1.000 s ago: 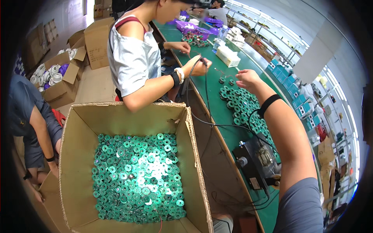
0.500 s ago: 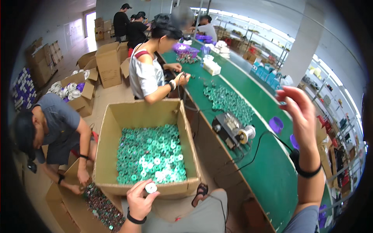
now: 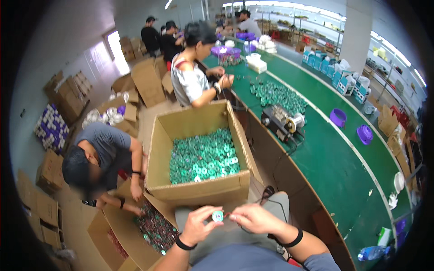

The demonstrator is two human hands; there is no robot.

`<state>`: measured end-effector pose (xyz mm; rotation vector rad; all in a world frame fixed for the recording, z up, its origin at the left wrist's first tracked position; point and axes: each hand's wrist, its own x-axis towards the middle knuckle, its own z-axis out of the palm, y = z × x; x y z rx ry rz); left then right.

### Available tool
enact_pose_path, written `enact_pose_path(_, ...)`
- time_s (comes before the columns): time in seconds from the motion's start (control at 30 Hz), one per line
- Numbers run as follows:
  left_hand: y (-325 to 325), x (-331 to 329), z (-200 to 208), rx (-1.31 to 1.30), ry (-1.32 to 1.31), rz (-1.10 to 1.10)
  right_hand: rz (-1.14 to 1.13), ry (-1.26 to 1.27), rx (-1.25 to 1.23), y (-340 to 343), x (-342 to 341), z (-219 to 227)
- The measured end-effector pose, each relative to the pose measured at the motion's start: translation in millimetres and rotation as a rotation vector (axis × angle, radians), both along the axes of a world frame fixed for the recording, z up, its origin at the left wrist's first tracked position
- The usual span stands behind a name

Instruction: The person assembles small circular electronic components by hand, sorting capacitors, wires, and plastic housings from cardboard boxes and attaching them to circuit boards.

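Observation:
My left hand [image 3: 197,226] pinches a small round green circuit board [image 3: 218,216] by its edge, above my lap. The board has a pale face and a hole in its middle. From the other side my right hand [image 3: 257,218] comes close to the board, its thumb and fingers pressed together. A small reddish bit [image 3: 228,215] shows at these fingertips, too small to name. Just beyond my hands stands an open cardboard box [image 3: 199,191] holding a heap of similar round green boards [image 3: 203,156].
A green workbench [image 3: 325,180] runs along the right, bearing a machine with a wire spool [image 3: 296,122], purple rings [image 3: 338,117] and a plastic bottle [image 3: 373,253]. At the left a co-worker [image 3: 108,153] reaches into a low box of small parts [image 3: 156,228]. Another person [image 3: 192,77] works at the bench.
My right hand has come down from the raised position at the right to meet the left one over my lap. My left hand still holds the board. The view has shifted.

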<state>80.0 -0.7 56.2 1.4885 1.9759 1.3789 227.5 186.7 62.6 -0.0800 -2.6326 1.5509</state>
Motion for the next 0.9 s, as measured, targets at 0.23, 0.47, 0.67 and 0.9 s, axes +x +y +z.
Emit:
enact_pose_path(0.23,-15.1,16.7,-17.9,-0.027,-0.319,0.127,0.026,0.017,-0.315,-26.7,3.0,-32.6)
enact_pose_path(0.47,-15.2,12.0,-32.4,0.037,-0.44,0.088,0.013,-0.014,-0.462,-12.1,-1.5,-44.8)
enact_pose_path(0.67,-14.1,2.0,-20.3,0.039,-0.516,0.188,-0.311,0.113,-0.135,6.7,18.4,-54.3)
enact_pose_path(0.9,-41.2,-8.3,-36.3,0.102,-0.577,0.353,-1.344,0.03,-0.368,91.4,137.0,-234.8)
